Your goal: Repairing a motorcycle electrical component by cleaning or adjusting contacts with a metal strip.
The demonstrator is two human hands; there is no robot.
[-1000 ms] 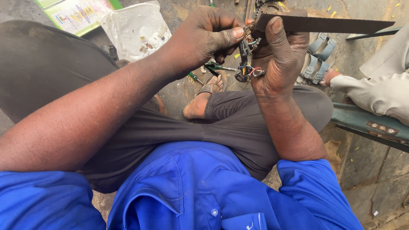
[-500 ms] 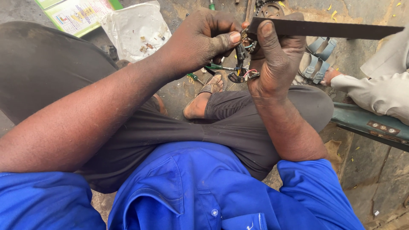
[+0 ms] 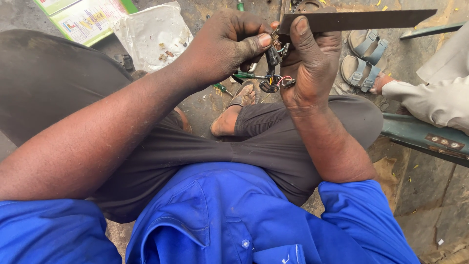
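Above dirt ground [image 3: 205, 105], hands grip blade [image 3: 361, 20] and wired part [image 3: 274, 80].

Roadside repair spot; screwdrivers [image 3: 246, 76] on dirt ground [image 3: 420, 205]

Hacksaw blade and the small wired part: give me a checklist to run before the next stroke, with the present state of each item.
1. Right hand grips the hacksaw blade: ok, thumb pressed along its flat side.
2. Left hand holds the small wired part: ok, pinched between thumb and fingers.
3. Blade edge seated on the part: cannot tell, the fingers hide the contact.
4. Fingertips away from the teeth: not ok, both thumbs sit right at the blade.
5. Loose wires out of the cut: cannot tell, they dangle just below.
6. Bystander's sandalled foot away from the blade tip: ok, it rests on the ground beyond.
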